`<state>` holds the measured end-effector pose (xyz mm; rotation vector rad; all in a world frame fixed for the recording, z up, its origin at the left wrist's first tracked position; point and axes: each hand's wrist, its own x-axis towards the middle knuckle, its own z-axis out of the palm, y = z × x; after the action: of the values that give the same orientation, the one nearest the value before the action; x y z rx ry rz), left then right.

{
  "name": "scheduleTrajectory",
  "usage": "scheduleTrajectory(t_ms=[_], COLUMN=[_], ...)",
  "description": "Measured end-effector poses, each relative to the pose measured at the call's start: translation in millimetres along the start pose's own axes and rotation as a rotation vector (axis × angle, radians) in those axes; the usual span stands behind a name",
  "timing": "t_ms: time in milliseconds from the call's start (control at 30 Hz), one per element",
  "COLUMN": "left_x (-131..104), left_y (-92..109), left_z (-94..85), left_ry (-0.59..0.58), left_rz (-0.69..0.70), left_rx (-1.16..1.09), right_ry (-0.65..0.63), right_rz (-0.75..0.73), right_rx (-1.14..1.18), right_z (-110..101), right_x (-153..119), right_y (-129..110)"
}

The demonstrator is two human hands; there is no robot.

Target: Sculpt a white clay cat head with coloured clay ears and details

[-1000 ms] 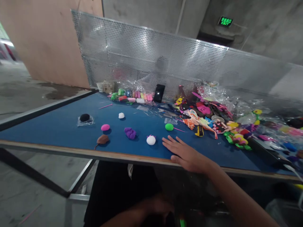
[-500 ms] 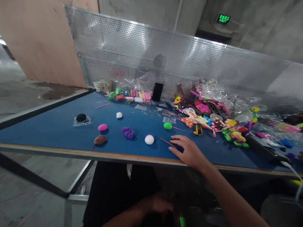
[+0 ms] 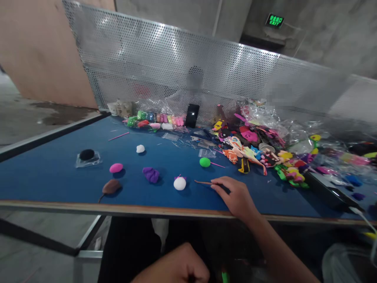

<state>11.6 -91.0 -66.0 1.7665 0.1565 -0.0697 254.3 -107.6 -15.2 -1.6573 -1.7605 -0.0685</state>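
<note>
- Thin brown stick (image 3: 202, 182): near the front edge of the blue tabletop (image 3: 173, 159), in your right hand (image 3: 235, 195), free end pointing left.
- Right hand pinches it at one end between thumb and fingers; whether the stick touches the surface, can't tell.
- Left hand (image 3: 185, 262) is down over your lap, below the table edge, knuckles bent; fingertips not visible, so can't tell if it's closed or gripping anything.
- White ball (image 3: 180, 183), purple-pink bits on top, sits just left of the stick's tip, apart from it.
- Green ball (image 3: 204, 162) lies behind the stick, pink stick (image 3: 218, 165) at its right side.
- Left of your white ball: purple lump (image 3: 151, 175), then pink oval (image 3: 116, 168) and brown lump (image 3: 112, 186) with a thin tail toward the front edge.
- Farther back: small white lump (image 3: 140, 149); black oval (image 3: 87, 154) on clear plastic (image 3: 96, 161) at far left.
- Phone (image 3: 192, 115) stands tilted by the perforated panel (image 3: 141, 59); mixed colored pieces (image 3: 250, 136) piled to its right.
</note>
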Motion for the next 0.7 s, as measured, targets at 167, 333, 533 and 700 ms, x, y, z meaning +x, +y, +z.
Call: scheduleTrajectory(t_ms=[167, 333, 533, 700], left_x=[-8, 40, 54, 46], left_y=[69, 79, 81, 81], left_z=[-46.6, -77.5, -92.7, -103.4], left_ry=[0.81, 0.863, 0.725, 0.817], left_rz=[0.203, 0.186, 0.192, 0.332], left_rx=[0.67, 1.03, 0.726, 0.582], right_ry=[0.074, 0.145, 0.207, 0.191], right_rz=[0.087, 0.23, 0.241, 0.224], right_rx=[0.138, 0.418, 0.591, 0.64], right_z=[-6, -7, -6, -8], right_x=[4, 6, 12, 22], right_y=[-5, -16, -33, -43])
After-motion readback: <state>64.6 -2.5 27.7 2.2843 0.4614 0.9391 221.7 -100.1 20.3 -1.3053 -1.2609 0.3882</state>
